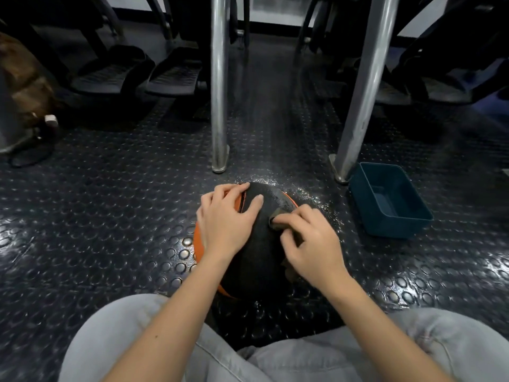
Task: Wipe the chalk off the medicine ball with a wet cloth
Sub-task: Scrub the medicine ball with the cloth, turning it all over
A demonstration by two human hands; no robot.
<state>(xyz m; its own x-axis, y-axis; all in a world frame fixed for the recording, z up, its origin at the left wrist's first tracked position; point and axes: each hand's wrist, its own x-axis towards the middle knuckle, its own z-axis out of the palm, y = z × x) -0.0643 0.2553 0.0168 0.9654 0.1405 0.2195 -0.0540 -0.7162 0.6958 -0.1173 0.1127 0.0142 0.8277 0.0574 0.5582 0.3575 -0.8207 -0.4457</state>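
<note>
Steadiness seemingly comes from the left hand (225, 219), spread flat on the round black-and-orange rubber medicine ball (256, 260) at six o'clock; the right hand (311, 244) grips a crumpled dark cloth (275, 217) against its one-o'clock side.

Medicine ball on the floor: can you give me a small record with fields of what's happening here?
ball: medicine ball, black and orange, on the studded floor
left hand: spread flat on the ball's top, steadying it
right hand: fingers curled on a cloth, pressing it against the ball
nearby: blue tub to the right; droplets glinting on the floor
</note>
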